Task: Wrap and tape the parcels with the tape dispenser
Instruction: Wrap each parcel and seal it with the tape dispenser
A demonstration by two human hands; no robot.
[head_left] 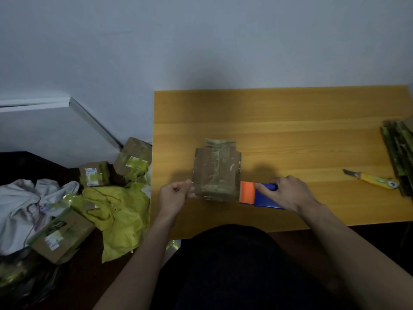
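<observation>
A small brown cardboard parcel (pixel 216 171), criss-crossed with clear tape, stands on the wooden table (pixel 290 135). A blue tape dispenser with an orange front (pixel 257 195) sits just right of the parcel's near corner, and my right hand (pixel 290 192) grips it from above. My left hand (pixel 176 195) is at the parcel's near left corner, its fingers curled and pinching what looks like the clear tape end there. A strip of tape seems to run across the parcel's near face between both hands.
A yellow utility knife (pixel 371 179) lies on the table at the right, beside a stack of flattened cardboard (pixel 400 153). On the floor to the left lie several taped boxes (pixel 131 159), yellow plastic wrapping (pixel 120 218) and a white cloth (pixel 24 204).
</observation>
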